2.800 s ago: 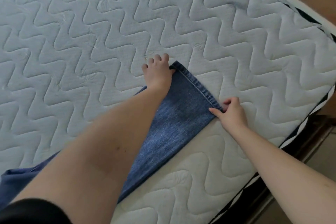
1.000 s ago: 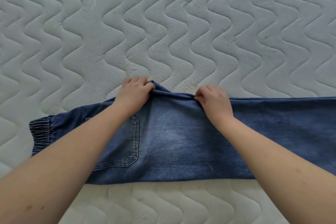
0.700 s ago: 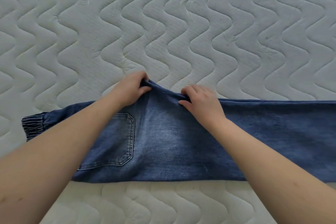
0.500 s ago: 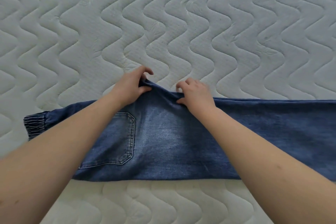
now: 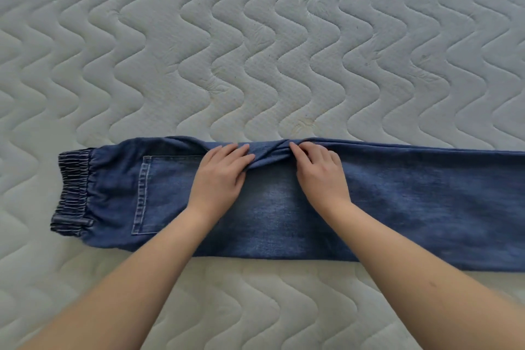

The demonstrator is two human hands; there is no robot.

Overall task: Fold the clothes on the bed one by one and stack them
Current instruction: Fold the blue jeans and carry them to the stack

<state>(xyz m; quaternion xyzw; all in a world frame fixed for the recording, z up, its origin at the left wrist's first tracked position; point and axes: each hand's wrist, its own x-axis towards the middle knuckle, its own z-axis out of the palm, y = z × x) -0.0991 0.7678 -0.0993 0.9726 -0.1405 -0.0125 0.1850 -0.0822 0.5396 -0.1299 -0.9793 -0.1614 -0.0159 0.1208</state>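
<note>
1. Left hand [image 5: 220, 176]: fingers nearly straight, lying flat on the jeans [image 5: 284, 221], thumb against a raised fold of denim.
2. Right hand [image 5: 321, 175]: fingers bent, tips tucked into the same fold at the jeans' far edge; true pinch unclear.
3. Jeans lie lengthwise across the mattress [image 5: 255, 51], near its near edge, waistband [image 5: 72, 193] at left.

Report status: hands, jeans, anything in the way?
Left hand flat, pressing the tucked crotch flap. Right hand fingers curled on the same fold. Jeans folded lengthwise on mattress. Nothing in the way.
</note>
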